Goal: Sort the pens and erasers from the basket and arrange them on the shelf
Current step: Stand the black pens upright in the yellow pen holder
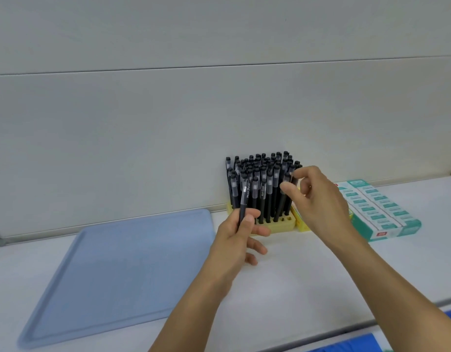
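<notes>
A yellow pen holder stands against the back wall of the white shelf, packed with several upright black pens. My left hand grips one black pen upright, just in front of the holder's left side. My right hand reaches over the holder's right side, thumb and forefinger pinching the top of a black pen that stands in the holder. A green and white box of erasers lies to the right of the holder, partly hidden by my right hand.
A light blue tray lies flat on the white shelf to the left. The shelf's front edge runs across the lower right, with something blue below it. A grey panelled wall rises behind.
</notes>
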`<state>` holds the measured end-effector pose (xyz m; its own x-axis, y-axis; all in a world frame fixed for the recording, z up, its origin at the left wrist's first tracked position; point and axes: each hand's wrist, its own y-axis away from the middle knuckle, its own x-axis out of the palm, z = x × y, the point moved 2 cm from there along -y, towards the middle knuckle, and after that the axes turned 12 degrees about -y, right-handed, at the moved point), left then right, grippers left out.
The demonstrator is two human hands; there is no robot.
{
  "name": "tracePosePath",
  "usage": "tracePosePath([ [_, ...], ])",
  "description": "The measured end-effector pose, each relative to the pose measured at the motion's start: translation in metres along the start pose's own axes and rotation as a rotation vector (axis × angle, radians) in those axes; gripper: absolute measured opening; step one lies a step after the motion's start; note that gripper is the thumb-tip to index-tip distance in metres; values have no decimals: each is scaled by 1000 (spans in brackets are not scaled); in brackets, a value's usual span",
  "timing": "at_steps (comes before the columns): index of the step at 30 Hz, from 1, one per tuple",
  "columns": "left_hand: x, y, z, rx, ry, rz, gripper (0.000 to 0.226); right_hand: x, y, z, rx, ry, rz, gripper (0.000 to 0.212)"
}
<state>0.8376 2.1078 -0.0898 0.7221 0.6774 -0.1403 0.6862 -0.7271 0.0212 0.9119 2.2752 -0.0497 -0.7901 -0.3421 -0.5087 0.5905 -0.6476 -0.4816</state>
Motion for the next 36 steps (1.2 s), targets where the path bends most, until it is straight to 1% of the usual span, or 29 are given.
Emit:
tracePosePath([
  [1,0,0,0,33,-55,3,20,-1,6,4,-9,-91,-29,20],
  [2,3,-1,-1,74,-118,12,19,0,12,9,-25,-226,8,19],
  [3,6,-1,-2,115,-170,29,18,4,18,16,-42,-355,112,19],
  [4,11,-2,-3,149,-208,53,18,9,24,22,-53,-448,236,21],
  [5,15,-2,-5,172,-239,75,18,13,28,24,-50,-512,319,23],
  [6,17,-3,-7,191,-272,84,18,14,28,24,-35,-551,336,22],
  [7,18,-4,-8,216,-322,76,18,12,26,24,-18,-578,297,20],
  [8,16,-4,-7,248,-418,50,18,7,22,22,-1,-591,221,17],
  [10,8,-7,0,308,-773,-47,24,-5,14,11,26,-498,36,15],
  [11,3,-8,4,325,-951,-85,28,-10,10,5,25,-397,-25,16],
  [12,0,-8,7,325,-1074,-103,31,-13,8,0,19,-290,-51,18],
  [13,-1,-9,10,322,-1138,-104,32,-14,7,-5,15,-204,-50,21],
  [15,-1,-11,13,324,-1171,-94,31,-9,7,-11,21,-123,-13,22],
  [18,1,-16,12,359,-1238,-87,32,-3,6,-16,11,-93,35,24],
  [20,1,-17,10,415,-1360,-40,32,-2,1,-16,-13,-79,56,25],
  [22,-2,-18,12,452,-1430,10,30,0,-4,-15,-19,-81,79,24],
  [24,-4,-19,15,458,-1435,33,29,2,-9,-16,-8,-95,95,23],
  [27,-3,-21,16,457,-1368,0,29,3,-18,-16,4,-113,142,21],
  [30,-4,-23,18,419,-1179,-63,27,2,-24,-14,-7,-115,211,23],
  [33,-7,-23,19,319,-965,-122,21,-2,-25,-13,-39,-60,236,24],
  [34,-7,-23,19,296,-919,-139,20,-2,-24,-13,-49,-47,244,23],
  [36,-6,-22,20,277,-897,-162,19,-1,-22,-13,-65,-22,282,24],
])
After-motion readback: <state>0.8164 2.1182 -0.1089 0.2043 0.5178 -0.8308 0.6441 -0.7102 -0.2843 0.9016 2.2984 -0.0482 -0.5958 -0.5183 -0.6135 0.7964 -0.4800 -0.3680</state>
